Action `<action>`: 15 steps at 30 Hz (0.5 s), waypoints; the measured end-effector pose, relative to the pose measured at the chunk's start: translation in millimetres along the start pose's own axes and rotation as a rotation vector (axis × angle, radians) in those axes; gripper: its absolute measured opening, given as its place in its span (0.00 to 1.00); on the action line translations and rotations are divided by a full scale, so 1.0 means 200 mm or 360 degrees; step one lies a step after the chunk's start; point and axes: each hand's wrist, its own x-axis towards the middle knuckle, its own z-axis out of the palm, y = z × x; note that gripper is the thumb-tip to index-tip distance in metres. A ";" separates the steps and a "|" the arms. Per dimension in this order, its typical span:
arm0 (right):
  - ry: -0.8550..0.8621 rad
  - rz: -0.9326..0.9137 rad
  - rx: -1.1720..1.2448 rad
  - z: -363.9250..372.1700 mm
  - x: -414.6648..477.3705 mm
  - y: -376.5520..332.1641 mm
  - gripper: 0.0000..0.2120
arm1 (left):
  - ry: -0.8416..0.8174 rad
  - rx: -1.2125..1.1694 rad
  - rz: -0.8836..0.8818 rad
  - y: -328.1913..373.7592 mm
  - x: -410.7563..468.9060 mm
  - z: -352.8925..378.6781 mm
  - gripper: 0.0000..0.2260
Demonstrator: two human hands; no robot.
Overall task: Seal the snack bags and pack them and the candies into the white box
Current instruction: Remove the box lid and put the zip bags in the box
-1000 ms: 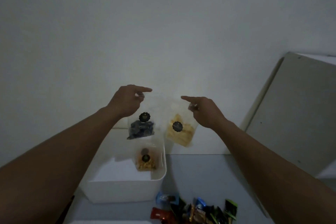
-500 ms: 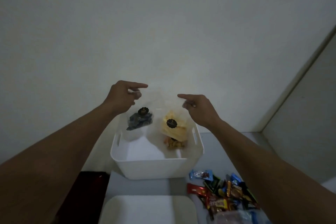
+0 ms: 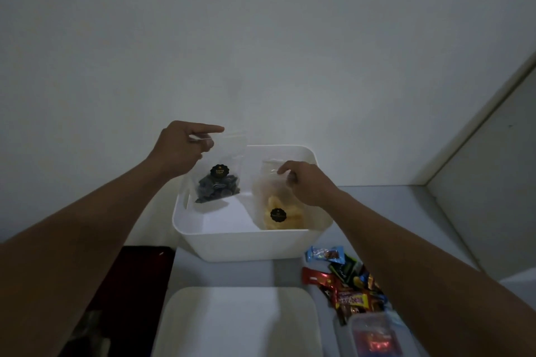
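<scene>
Lying nearest on the bench [image 3: 255, 272] are a lid [image 3: 240, 322] and candies [image 3: 345, 284]. Beyond, the box [image 3: 240, 243] holds the yellow bag [image 3: 278, 209], its top pinched by the right hand [image 3: 307, 182]. The left hand [image 3: 179, 151] pinches the dark bag [image 3: 217, 185] above the box.

Two bare forearms run in from the lower corners, with no sleeve, watch, band or glove on either. The left hand [image 3: 181, 149] and right hand [image 3: 309, 182] are bare as well, fingers without rings, nails short; the dim light hides finer detail
</scene>
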 end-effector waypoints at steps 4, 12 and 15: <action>0.0040 -0.0074 -0.0559 0.00 0.03 -0.01 0.16 | -0.0002 -0.0028 -0.0010 -0.05 0.00 0.01 0.14; 0.0252 -0.0155 -0.0822 -0.03 0.11 0.01 0.13 | -0.0056 -0.0091 -0.0025 -0.05 0.02 0.05 0.14; 0.0254 -0.0168 -0.0860 -0.02 0.12 0.02 0.12 | -0.0114 -0.0118 -0.0028 -0.05 0.02 0.07 0.14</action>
